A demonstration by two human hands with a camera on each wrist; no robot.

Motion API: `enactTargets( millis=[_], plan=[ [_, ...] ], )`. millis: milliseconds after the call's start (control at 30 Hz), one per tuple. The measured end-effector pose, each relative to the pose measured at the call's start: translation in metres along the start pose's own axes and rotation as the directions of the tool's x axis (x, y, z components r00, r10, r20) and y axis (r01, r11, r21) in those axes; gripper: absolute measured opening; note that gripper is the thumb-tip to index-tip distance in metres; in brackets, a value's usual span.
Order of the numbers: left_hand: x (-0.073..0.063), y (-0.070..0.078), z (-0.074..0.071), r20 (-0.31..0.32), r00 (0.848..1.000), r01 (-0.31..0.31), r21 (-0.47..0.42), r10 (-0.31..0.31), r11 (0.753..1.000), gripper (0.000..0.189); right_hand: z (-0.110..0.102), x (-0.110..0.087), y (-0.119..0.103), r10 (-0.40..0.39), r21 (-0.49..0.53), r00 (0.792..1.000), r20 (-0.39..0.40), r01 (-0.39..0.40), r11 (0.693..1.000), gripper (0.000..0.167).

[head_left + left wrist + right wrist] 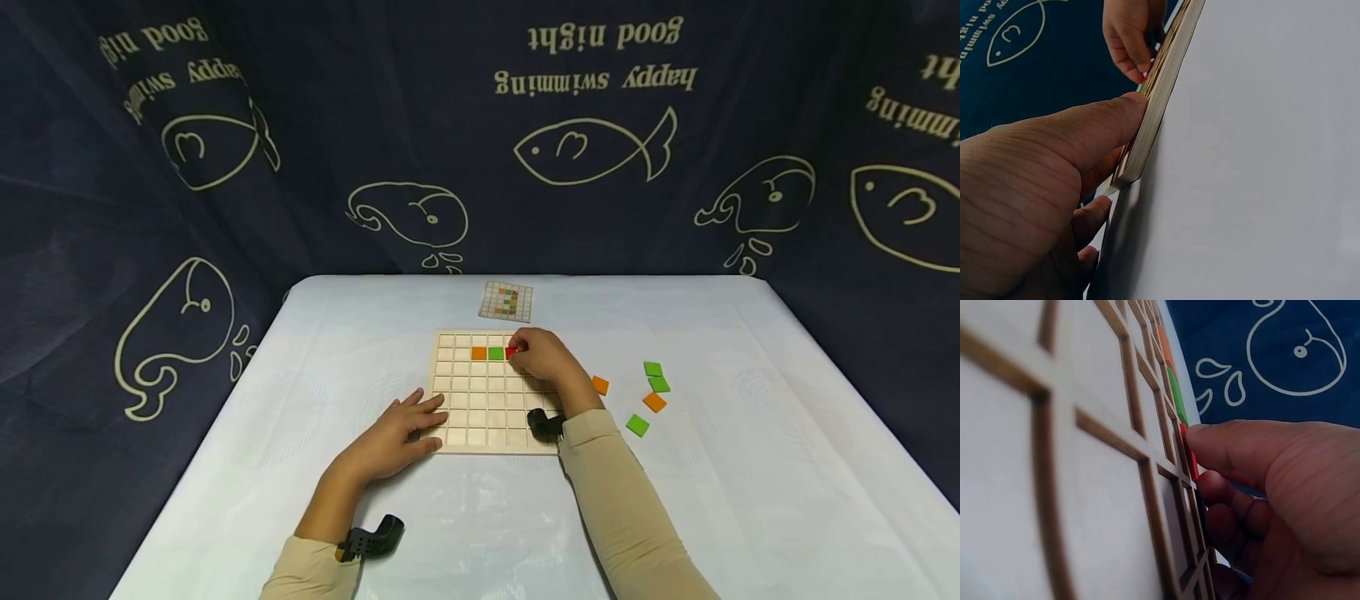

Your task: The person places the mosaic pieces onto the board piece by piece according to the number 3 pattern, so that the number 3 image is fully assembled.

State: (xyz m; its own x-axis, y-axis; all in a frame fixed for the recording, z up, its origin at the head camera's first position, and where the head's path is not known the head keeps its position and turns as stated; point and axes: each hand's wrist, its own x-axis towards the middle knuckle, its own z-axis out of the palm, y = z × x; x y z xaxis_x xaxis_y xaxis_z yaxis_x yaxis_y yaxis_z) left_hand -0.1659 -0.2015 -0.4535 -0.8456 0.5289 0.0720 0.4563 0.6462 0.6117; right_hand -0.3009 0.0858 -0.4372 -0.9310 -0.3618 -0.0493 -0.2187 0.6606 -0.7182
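A wooden grid board (477,401) lies on the table, with an orange tile (479,353) and a green tile (496,354) side by side in an upper row. Just right of the green one is a red tile (512,352), in line with them. My right hand (546,358) pinches this red tile at the board; the right wrist view shows fingertips at both ends of the red tile (1189,453). My left hand (397,433) rests with spread fingers on the board's left edge. In the left wrist view its thumb lies over the rim of the board (1154,119).
Behind the board lies a small pattern card (506,302) showing coloured squares on a grid. Loose orange tiles (655,402) and green tiles (637,425) are scattered right of the board. Dark cloth (480,125) with fish and whale drawings surrounds the white table (465,525).
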Motion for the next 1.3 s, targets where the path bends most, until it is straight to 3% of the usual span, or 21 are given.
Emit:
enactTargets(
  millis=[433,733,900,1300],
  plan=[
    [0.001,0.003,0.002,0.016,1.0,0.011,-0.015,-0.011,1.0,0.047,-0.007,-0.006,0.002,-0.045,0.023,0.999,-0.016,0.045,0.999,0.024],
    [0.0,0.004,0.001,0.009,1.0,0.004,-0.001,-0.004,1.0,0.047,-0.029,-0.02,0.012,-0.089,0.116,0.993,-0.074,0.097,0.988,0.029],
    [0.0,0.005,0.0,0.01,1.0,0.011,-0.009,-0.011,1.0,0.046,-0.047,-0.03,0.025,-0.092,0.106,0.991,-0.096,0.102,0.989,0.028],
    [0.0,0.004,0.0,0.007,1.0,0.023,-0.006,-0.023,1.0,0.047,-0.097,-0.063,0.065,0.038,0.042,0.993,-0.109,-0.033,0.999,0.032]
  ],
)
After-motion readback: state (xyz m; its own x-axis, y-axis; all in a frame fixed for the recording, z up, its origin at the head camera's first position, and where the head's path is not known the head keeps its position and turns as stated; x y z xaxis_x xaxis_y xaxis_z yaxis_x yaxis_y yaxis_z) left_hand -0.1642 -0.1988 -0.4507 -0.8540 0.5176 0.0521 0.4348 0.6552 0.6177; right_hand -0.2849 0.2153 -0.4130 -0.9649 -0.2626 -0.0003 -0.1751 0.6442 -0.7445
